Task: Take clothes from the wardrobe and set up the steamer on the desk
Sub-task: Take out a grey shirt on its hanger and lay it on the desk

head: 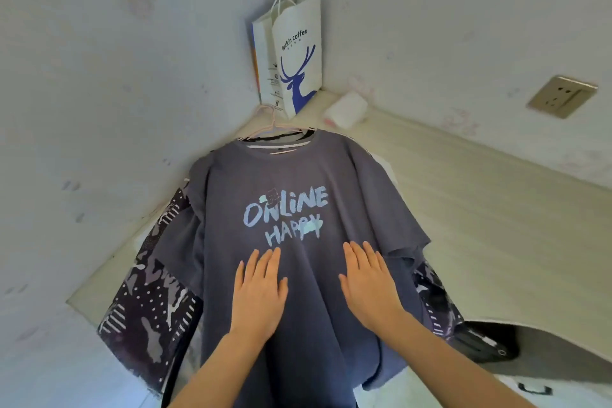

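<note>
A blue-grey T-shirt (298, 175) printed "ONLINE HAPPY" lies spread on the pale desk (480, 209), still on a pink hanger (270, 124) whose hook points to the far corner. Under it lies a dark patterned garment (155, 291), showing at both sides. My left hand (260, 291) and my right hand (367, 281) rest flat on the shirt's front just below the print, fingers straight and together. No steamer is in view.
A white paper bag with a blue deer (294, 56) hangs in the wall corner above the desk. A small white packet (346, 109) lies by the wall. A wall socket (563, 96) sits at right. A dark object (486, 341) lies below the desk's front edge.
</note>
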Available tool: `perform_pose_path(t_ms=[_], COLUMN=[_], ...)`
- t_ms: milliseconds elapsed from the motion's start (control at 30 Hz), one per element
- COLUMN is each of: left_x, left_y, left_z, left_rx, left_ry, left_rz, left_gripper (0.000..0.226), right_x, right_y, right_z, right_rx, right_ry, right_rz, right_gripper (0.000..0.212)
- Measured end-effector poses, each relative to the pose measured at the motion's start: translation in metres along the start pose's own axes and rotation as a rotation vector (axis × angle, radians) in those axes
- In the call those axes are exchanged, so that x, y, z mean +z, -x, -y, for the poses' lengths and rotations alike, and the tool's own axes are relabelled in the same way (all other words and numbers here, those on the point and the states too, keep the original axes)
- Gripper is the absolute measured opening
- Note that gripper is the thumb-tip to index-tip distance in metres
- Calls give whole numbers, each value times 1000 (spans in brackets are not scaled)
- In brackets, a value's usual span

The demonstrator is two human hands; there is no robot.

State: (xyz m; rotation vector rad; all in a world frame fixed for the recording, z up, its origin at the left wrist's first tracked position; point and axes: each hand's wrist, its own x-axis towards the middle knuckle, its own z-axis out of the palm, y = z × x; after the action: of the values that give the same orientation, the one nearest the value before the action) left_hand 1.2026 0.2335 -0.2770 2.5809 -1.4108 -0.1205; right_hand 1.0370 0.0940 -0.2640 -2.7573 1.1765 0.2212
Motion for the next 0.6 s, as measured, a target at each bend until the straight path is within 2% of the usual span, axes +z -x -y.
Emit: perform_pose_path(t_ms=[167, 367, 433, 600], left_x=[-11, -23, -23, -19], left_y=[45, 87, 92, 122], left_z=[-23, -59, -68, -120], left_rx=[126, 286, 298, 517], left_ry=[105, 122, 131, 116], left_rz=[-16, 11, 4, 35], left_gripper=[57, 56, 54, 49], right_x=[3, -2, -3, -9], right_y=[72, 154, 170, 245], right_z=[7, 0, -5, -26], right_rx=[86, 254, 250, 378], right_ry=[24, -26, -61, -130], right_rz=[-45, -82, -114, -143], right_gripper=[66, 64, 62, 63])
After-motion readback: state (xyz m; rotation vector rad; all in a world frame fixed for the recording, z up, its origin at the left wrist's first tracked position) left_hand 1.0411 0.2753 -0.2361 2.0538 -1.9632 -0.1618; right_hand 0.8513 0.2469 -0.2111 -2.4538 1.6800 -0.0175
